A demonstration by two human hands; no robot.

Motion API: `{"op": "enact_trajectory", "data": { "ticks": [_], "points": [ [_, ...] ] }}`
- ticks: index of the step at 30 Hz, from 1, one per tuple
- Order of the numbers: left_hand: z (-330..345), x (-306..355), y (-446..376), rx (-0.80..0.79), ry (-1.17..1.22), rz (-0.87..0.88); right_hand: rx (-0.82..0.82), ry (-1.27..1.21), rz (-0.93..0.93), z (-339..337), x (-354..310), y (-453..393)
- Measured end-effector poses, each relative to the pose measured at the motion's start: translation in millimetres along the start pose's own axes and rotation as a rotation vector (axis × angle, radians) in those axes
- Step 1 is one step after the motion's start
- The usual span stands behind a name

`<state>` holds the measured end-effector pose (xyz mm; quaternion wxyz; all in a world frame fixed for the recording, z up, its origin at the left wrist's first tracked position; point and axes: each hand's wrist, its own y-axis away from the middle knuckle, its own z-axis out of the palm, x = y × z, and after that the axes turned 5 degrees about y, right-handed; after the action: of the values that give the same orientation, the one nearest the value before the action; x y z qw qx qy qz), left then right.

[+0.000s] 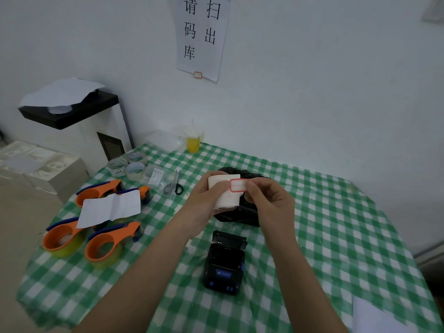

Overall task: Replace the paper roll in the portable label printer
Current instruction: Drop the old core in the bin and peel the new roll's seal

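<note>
I hold a white paper roll (225, 197) up above the table with my left hand (204, 205) wrapped around its left side. A red-bordered label sticker (238, 185) sits on the roll's loose end, and my right hand (269, 200) pinches that sticker at its right edge. Below my hands, the black portable label printer (224, 266) lies on the green checked tablecloth (324, 236) with its lid (229, 239) flipped open toward the back. Its paper bay looks dark and I cannot tell what is inside.
A black plastic bag (242, 212) lies behind the printer, under my hands. To the left are three orange tape dispensers (103, 246), a folded white sheet (110, 209), clear tape rolls (127, 165) and scissors (174, 186). A yellow drink cup (193, 139) stands by the wall.
</note>
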<state>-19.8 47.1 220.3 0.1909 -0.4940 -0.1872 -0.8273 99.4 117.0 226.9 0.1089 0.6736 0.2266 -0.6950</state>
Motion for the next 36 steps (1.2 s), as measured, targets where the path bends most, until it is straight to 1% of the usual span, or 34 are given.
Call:
{"op": "enact_trajectory", "data": {
  "ticks": [2,3,4,6,7,9,11,14,24,30,32,34,36],
  "points": [
    [1,1,0,0.006,-0.004,0.002,-0.001,0.013,-0.01,1,-2,1],
    [1,1,0,0.006,-0.007,0.002,0.006,0.074,-0.033,1,-2,2],
    [1,1,0,0.003,-0.012,0.004,0.033,0.195,-0.096,0,-1,2],
    [1,2,1,-0.003,-0.017,0.012,0.12,0.47,-0.346,-1,0,4],
    [2,2,1,-0.005,-0.014,0.018,0.145,0.555,-0.475,-1,0,4],
    [3,4,2,-0.001,-0.009,0.029,0.116,0.66,-0.624,-2,1,5],
    [4,5,2,0.008,-0.015,0.044,0.089,0.76,-0.697,0,0,7],
    [6,7,3,0.021,-0.023,0.074,0.111,0.827,-0.763,2,-1,7],
    [9,10,6,0.007,-0.04,0.117,0.087,0.833,-0.7,8,-8,4],
    [6,9,5,-0.011,-0.075,0.11,0.076,0.822,-0.662,11,-7,2],
    [6,9,5,-0.005,-0.068,0.108,0.06,0.779,-0.624,12,-7,2],
    [6,10,5,-0.005,-0.058,0.104,0.032,0.708,-0.545,11,-7,2],
    [5,10,6,-0.013,-0.057,0.105,0.014,0.684,-0.52,10,-7,2]
  ]
}}
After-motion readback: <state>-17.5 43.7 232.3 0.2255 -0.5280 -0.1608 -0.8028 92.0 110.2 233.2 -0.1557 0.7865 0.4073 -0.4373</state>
